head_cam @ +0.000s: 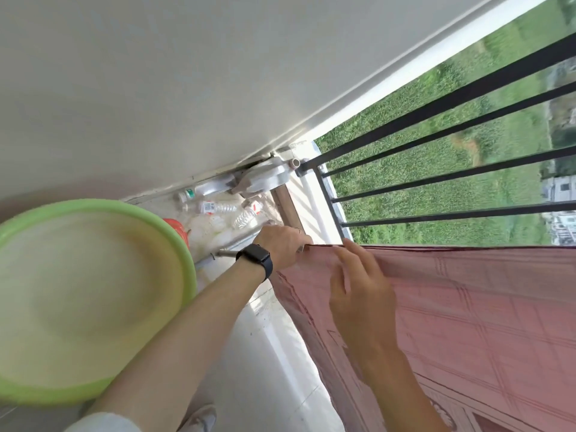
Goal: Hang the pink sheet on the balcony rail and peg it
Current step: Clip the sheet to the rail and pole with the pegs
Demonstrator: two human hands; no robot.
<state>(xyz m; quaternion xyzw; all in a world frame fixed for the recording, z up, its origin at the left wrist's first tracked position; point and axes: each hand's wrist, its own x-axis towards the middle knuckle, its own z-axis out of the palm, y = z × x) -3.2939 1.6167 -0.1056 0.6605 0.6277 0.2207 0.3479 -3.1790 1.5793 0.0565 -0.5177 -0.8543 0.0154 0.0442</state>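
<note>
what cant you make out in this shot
Head view:
1. Pegs: none visible; the curled fingers of the left hand, gripping the corner of the pink sheet, hide whether it also holds one.
2. The top rail: covered by the sheet where it hangs.
3. Sheet's far end: cut off by the right edge.
4. Labels on the bottles: too small and blurred.
5. The green basin: near side cut off by the left edge.

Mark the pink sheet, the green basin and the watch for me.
pink sheet (467,307): head view, middle of the hanging cloth.
green basin (93,206): head view, on its rim.
watch (255,255): head view, on its dark face.
</note>
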